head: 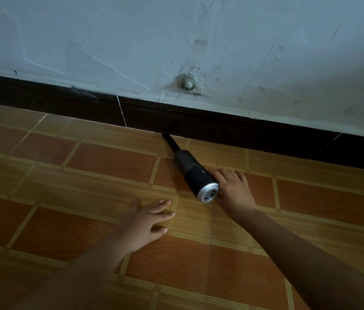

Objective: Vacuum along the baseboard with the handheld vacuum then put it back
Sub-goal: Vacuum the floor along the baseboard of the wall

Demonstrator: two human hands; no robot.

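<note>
Handheld vacuum [195, 175], nozzle touching baseboard [255, 134], gripped by right hand [234, 191]; left hand [145, 220] lies spread on floor [87, 173].

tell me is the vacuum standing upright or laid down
Laid down, nearly flat: the handheld vacuum points its nozzle at the baseboard, right hand holding its rear. Whether it rests on the floor, cannot tell.

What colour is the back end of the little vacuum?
The vacuum's back end is silver, clearest in the head view.
</note>
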